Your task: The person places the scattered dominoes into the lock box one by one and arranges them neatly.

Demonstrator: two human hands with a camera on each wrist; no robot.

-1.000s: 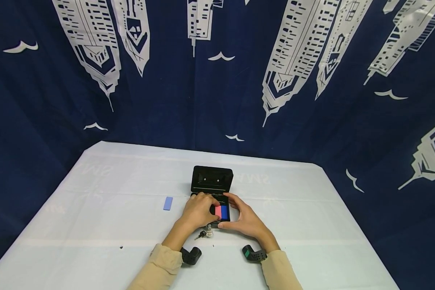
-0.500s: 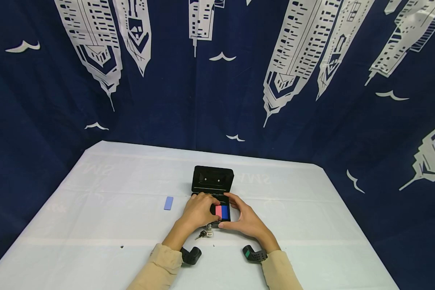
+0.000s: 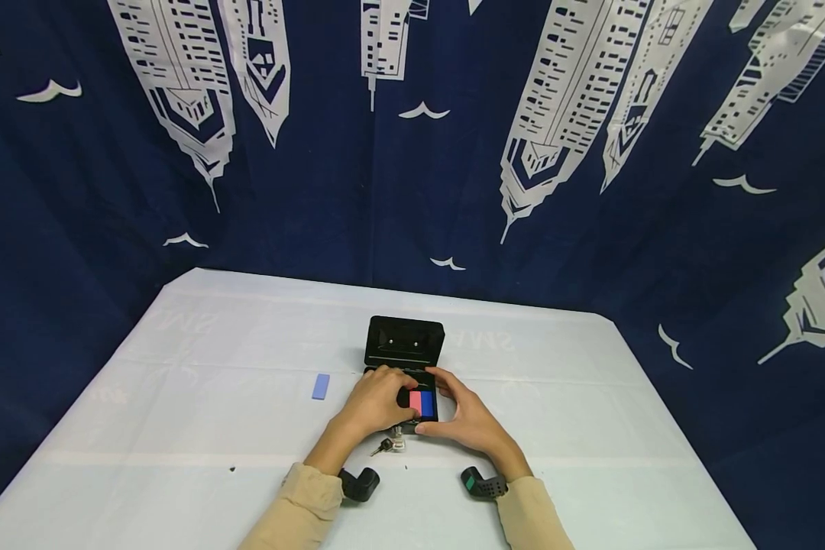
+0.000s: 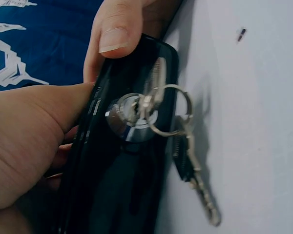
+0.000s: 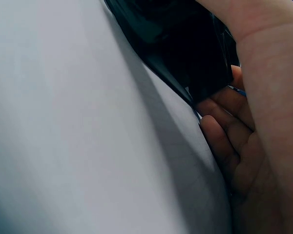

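- While both hands clasp it at lower centre, the black lockbox [image 3: 404, 359] looks rigid, smooth, best held by its sides.
- Left hand [image 3: 374, 402] and right hand [image 3: 469, 420] curl round its front; keys [image 4: 185, 146] dangle loose.

Faint mirrored lettering showed through the white tablecloth [image 3: 550, 382]: "SMS" or "SAMS" reversed, once right of the black box [image 3: 404, 344] and once near the far left corner. It was too pale to read with certainty. Nothing else bore legible writing.
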